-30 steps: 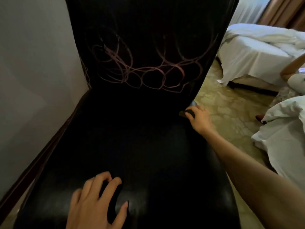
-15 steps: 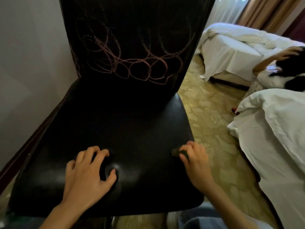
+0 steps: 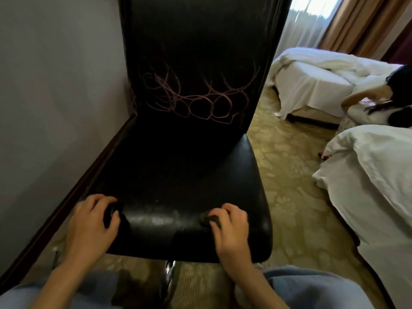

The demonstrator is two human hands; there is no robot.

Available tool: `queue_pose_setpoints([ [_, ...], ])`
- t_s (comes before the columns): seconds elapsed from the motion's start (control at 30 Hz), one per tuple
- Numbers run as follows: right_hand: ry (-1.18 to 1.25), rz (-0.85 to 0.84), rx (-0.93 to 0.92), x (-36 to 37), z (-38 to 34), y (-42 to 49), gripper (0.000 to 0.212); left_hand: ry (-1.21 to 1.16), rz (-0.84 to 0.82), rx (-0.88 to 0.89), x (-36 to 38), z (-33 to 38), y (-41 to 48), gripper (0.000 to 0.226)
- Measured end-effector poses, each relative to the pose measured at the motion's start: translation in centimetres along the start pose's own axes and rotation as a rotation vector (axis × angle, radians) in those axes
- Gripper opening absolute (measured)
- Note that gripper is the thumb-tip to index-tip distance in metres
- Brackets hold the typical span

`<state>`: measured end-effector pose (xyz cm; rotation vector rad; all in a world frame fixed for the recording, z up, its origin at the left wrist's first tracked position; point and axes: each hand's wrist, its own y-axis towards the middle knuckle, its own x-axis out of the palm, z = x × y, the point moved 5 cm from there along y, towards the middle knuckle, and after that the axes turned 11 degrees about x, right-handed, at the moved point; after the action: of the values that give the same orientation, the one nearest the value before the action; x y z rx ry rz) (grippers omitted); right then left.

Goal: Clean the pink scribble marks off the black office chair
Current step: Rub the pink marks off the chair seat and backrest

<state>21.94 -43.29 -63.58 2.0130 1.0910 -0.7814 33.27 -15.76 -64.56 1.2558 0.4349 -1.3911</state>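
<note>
Two hands sit on the front seat edge of the black office chair. The left hand, at 7 o'clock, has its fingers curled into the leather. The right hand, at 5 o'clock, pinches a small dark pad, probably the wiper. The pink scribble marks are at 12 o'clock on the backrest, uncleaned. The grip probably steadies or draws the chair closer.

Black chair, pink looping scribbles; gold floral carpet; white bedding; tan curtains.
</note>
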Motion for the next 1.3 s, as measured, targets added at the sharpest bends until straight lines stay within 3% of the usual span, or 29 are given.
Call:
queue_pose_setpoints([
  [0.13, -0.016, -0.11, -0.187, 6.7, -9.4, 0.5, 0.025, -0.018, 0.003, -0.26, -1.3, -5.0, -1.5, 0.021],
  [0.27, -0.075, -0.226, -0.249, 13.4, -14.2, -0.1, 0.027, -0.032, -0.054, -0.329, -0.6, -5.9, -2.6, 0.026],
  [0.37, -0.164, -0.208, -0.295, 14.6, -13.9, -0.3, 0.042, -0.043, -0.057, -0.319, -0.4, -5.7, -2.6, 0.027],
  [0.47, -0.19, -0.117, -0.24, 12.2, -10.9, 0.3, 0.047, -0.034, -0.034, -0.321, -0.5, -5.7, -2.2, 0.026],
  [0.6, -0.335, -0.032, 0.073, 6.6, -2.0, 1.4, 0.046, -0.026, -0.015, -0.357, -0.6, -5.3, -2.0, 0.026],
  [0.73, -0.371, 0.082, 0.31, 0.4, 8.0, 1.6, 0.031, -0.007, -0.031, -0.395, -0.7, -4.9, -1.9, 0.023],
  [0.87, -0.331, 0.094, 0.286, -1.4, 10.3, 3.1, 0.025, -0.005, -0.055, -0.345, -0.7, -3.5, -2.6, 0.015],
  [1.0, -0.115, 0.148, 0.28, 0.2, 5.2, 3.6, 0.019, -0.07, -0.038, -0.329, -1.1, -1.9, -3.9, 0.012],
  [1.2, 0.014, 0.003, -0.158, 10.0, -11.1, -0.6, 0.025, -0.232, -0.089, -0.34, -0.6, -0.8, -6.2, 0.015],
  [1.3, -0.069, -0.03, -0.222, 13.4, -15.3, -1.6, 0.022, -0.233, -0.175, -0.324, -0.3, -0.2, -7.3, 0.015],
])
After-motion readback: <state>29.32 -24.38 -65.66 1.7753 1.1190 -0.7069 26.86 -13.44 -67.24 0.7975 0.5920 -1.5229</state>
